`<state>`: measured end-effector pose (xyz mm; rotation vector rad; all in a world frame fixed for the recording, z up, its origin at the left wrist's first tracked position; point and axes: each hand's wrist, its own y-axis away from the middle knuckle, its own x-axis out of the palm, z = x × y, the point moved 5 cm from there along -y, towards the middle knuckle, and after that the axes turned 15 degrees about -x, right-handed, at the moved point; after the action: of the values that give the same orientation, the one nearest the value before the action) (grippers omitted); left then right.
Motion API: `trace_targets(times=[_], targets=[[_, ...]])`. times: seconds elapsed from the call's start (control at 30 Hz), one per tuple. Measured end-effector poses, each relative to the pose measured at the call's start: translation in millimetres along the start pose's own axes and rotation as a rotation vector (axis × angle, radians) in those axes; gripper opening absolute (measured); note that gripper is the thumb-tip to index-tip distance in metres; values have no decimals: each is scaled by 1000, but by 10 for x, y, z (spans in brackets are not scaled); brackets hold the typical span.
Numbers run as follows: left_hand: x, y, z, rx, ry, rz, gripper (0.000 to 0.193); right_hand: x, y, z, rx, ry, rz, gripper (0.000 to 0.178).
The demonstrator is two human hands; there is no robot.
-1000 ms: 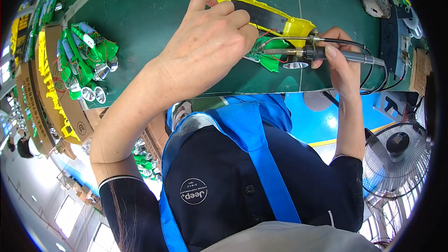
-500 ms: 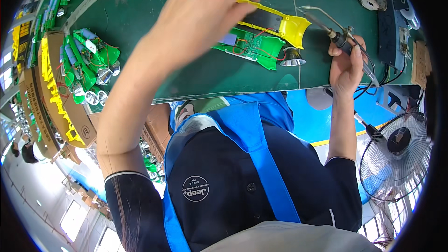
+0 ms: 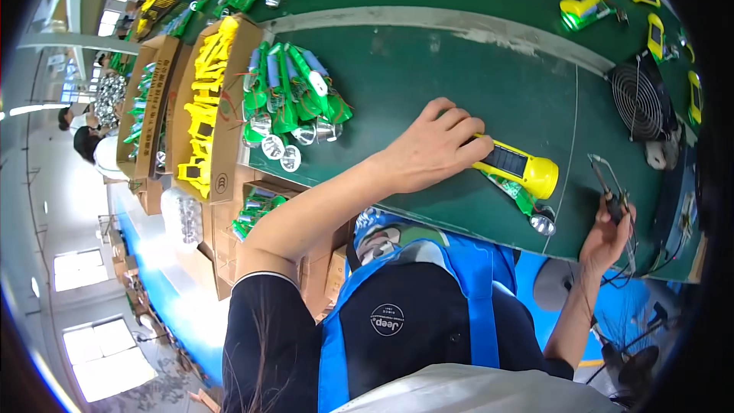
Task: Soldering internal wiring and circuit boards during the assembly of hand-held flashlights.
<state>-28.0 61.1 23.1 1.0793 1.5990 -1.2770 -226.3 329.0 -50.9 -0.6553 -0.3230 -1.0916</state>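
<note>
My left hand point(image 3: 440, 147) is closed over the near-left end of a yellow flashlight shell half point(image 3: 540, 177). A dark solar panel point(image 3: 506, 159) faces up on that shell. Partly under it lies a green shell half point(image 3: 514, 193) with a circuit board, and a silver reflector cup point(image 3: 543, 220) sits at its end. My right hand point(image 3: 605, 239) grips a soldering iron point(image 3: 614, 208) with a dark handle and a thin metal tube beside its tip. The iron's tip points up and away, apart from the shells.
Green half-assemblies with reflectors point(image 3: 294, 99) are heaped on the green bench point(image 3: 451, 61) at left. Beside them stands a cardboard box point(image 3: 237, 69) of yellow shells. At right are a black fan point(image 3: 642, 97) and a dark box-shaped unit point(image 3: 677, 206); finished-looking yellow flashlights point(image 3: 585, 1) lie beyond.
The yellow shell has been turned from its hollow side to its panel side and now partly covers the green half. The view has swung left. The soldering iron stays in my right hand.
</note>
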Motion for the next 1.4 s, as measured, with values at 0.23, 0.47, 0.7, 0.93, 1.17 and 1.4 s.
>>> trace_targets(times=[0.23,0.47,0.7,0.93,1.17,1.4], targets=[[68,-1145,1246,-365,146,-309,34,190,31,64,-21,160,35,24],[558,-2167,1916,-787,-66,-294,46,167,33,196,-27,236,8,27],[-376,-1384,1713,-535,-56,-356,41,24,26,-18,49,126,-46,21],[-2265,1691,2471,-872,-681,-308,40,213,-141,46,52,55,95,25],[-2182,3080,2668,-956,-886,182,70,708,-81,-370,153,17,129,22],[-1840,2459,3289,-755,-627,429,96,858,-28,-319,62,201,96,17]])
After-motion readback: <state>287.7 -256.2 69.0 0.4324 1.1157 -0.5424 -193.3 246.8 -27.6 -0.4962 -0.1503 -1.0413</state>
